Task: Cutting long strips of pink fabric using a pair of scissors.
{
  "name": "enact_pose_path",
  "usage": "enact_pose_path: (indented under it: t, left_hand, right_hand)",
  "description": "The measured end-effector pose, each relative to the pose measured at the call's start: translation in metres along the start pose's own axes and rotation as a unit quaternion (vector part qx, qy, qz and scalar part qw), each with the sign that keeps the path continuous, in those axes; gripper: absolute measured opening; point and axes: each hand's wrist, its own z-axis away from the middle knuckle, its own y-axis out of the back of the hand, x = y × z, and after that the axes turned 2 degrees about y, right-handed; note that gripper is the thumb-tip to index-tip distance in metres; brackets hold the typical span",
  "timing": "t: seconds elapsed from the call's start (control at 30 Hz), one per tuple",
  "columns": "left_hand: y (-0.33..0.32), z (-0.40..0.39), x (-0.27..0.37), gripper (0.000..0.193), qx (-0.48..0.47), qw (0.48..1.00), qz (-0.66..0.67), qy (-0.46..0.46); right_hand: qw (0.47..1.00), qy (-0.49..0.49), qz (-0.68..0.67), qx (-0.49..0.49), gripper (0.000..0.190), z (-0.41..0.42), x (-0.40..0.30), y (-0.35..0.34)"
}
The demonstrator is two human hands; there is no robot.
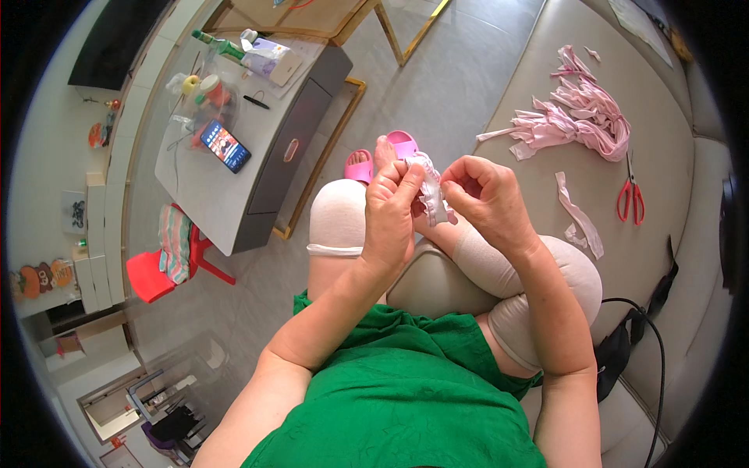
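A small pale pink-white strip of ruffled fabric [432,196] is held up above my knees. My left hand [393,202] pinches its upper part between thumb and fingers. Close beside its right edge, my right hand [483,190] has thumb and forefinger brought together; whether a thread or bit of cloth lies between them is too small to see. On the sofa to my right lies a bundle of pink fabric strips [585,120]. Red-handled scissors [630,196] rest below the bundle, and a loose pink strip [576,213] lies to their left.
The grey sofa [526,193] extends along my right, with a black strap [638,327] and cable. At left, a coffee table [205,199] holds a lit phone [225,146], a pen [256,102], a tissue pack [270,58] and a bag of items. A red chair [153,275] stands beyond it.
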Motion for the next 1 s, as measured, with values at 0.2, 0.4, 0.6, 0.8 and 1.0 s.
enact_pose_path:
  t: [0.2,0.4,0.6,0.8,1.0]
  left_hand:
    - [0.011,-0.006,-0.002,0.012,-0.014,1.0,0.005,-0.025]
    - [0.018,-0.015,0.001,0.011,-0.007,0.999,0.044,-0.024]
    - [0.018,-0.009,-0.001,0.011,-0.067,0.998,0.002,-0.015]
    - [0.015,0.0,-0.007,0.009,-0.117,0.98,-0.159,-0.012]
    - [0.019,0.003,-0.013,0.008,-0.088,0.983,-0.158,-0.016]
  right_hand:
    - [1.0,0.017,0.004,-0.02,0.009,0.0,-0.001,0.004]
    - [0.992,0.038,-0.098,-0.069,0.011,0.0,0.005,0.01]
    - [0.993,-0.018,-0.11,0.023,0.026,-0.006,0.001,0.009]
    - [0.999,0.013,-0.019,0.034,0.026,-0.006,0.009,0.002]
    - [0.992,-0.07,-0.104,0.019,0.022,-0.007,0.022,0.006]
